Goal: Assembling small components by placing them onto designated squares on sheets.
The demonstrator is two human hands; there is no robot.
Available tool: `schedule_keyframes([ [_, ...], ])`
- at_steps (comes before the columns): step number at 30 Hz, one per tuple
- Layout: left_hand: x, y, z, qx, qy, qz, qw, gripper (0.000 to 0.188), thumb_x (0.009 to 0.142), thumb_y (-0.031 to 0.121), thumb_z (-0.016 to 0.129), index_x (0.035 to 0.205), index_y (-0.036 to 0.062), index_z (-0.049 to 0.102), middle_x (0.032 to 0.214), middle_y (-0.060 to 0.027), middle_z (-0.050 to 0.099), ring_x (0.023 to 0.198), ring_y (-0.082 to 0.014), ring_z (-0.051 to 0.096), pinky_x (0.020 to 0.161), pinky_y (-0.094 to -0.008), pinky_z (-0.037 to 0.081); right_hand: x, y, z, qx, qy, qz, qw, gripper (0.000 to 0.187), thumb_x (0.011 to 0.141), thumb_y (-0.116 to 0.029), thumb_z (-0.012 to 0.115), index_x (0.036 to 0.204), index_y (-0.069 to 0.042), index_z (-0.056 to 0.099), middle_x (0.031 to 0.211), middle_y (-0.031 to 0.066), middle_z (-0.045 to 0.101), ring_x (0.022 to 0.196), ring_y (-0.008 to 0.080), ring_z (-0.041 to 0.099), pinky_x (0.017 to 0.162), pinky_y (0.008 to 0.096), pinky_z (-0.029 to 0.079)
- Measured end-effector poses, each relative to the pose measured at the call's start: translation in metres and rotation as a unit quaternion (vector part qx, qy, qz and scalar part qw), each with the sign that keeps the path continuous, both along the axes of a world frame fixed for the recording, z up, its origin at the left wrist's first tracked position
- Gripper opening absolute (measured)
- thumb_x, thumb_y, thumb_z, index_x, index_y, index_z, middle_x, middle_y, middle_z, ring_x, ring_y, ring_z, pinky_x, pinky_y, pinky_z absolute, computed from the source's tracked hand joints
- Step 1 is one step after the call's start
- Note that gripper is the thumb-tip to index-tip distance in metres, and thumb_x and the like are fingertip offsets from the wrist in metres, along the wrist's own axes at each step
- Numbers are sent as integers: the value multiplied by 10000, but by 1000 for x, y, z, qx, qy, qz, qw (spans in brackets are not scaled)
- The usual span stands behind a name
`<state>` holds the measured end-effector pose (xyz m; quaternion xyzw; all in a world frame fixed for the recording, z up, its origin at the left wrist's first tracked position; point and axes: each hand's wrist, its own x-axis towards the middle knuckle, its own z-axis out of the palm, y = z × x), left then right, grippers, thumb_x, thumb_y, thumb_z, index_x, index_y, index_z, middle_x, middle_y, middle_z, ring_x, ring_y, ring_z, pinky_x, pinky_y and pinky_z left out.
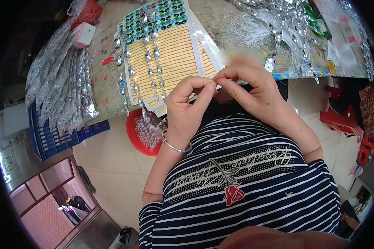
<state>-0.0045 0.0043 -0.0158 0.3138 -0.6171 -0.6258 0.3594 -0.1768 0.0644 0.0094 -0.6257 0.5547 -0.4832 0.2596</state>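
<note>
From my distant seat, the head view gave me a cluttered worktable [210,12] across the top, with the wearer's striped shirt [253,207] filling much of the lower half. On the left, plastic-sleeved silver garlands [62,83] hung over the table's edge, bagged, I judged, to keep them from snagging one another. Printed sheets [170,54] lay overlapping in front of the wearer, probably for easy reach. Over them ran several silver twisted strands [157,54], spread side by side, I supposed, so that each could be lifted alone. Toward the right I saw a loose coil of white thread [245,33].

Next came the hands, raised in front of the chest near the table's front edge. The right hand [253,87] slanted in from its side, index finger arched, thumb below; the left hand [185,99] rose more steeply, its thumb and forefinger pressed together. A metal bangle [176,148] circled the left wrist. Both pinches met tip to tip on a small pale piece [212,78], apparently gripped from two sides for fine control. I could not tell what it was, since the fingertips hid most of it.
</note>
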Motion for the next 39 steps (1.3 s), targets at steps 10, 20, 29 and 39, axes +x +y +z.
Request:
schedule_keyframes([
  [10, -3, 1, 1, -145, -69, -2, 987, 77, 887, 1, 592, 958, -23, 611, 898, -53, 636, 831, -108, 596, 758, -226, 468, -4, -2, 4, -62, 146, -14, 987, 149, 760, -26, 700, 902, -16, 655, 857, 93, 580, 771, 218, 597, 654, 292, 470],
  [20, -6, -1, 1, -311, -148, 31, 938, 69, 849, -16, 608, 917, -21, 623, 819, -65, 633, 723, -113, 577, 650, -234, 459, 2, -8, -7, -90, 189, -45, 977, 160, 692, -24, 713, 825, -26, 624, 830, 92, 572, 761, 248, 589, 627, 317, 471],
  [29, -3, 5, 6, 165, 49, 3, 985, 93, 892, 64, 601, 934, -9, 642, 777, -44, 633, 658, -73, 531, 622, -191, 416, 4, -5, -12, 77, -124, -1, 989, 73, 802, -13, 649, 857, -18, 600, 887, 26, 543, 838, 112, 543, 747, 238, 445],
  [39, 0, 6, 7, 89, 3, 5, 996, 74, 890, 47, 602, 925, -3, 645, 782, -27, 626, 683, -55, 538, 632, -180, 425, -1, -2, -11, 146, -182, 37, 972, 51, 862, -14, 612, 905, -3, 586, 954, 14, 519, 866, 77, 544, 780, 230, 459],
])
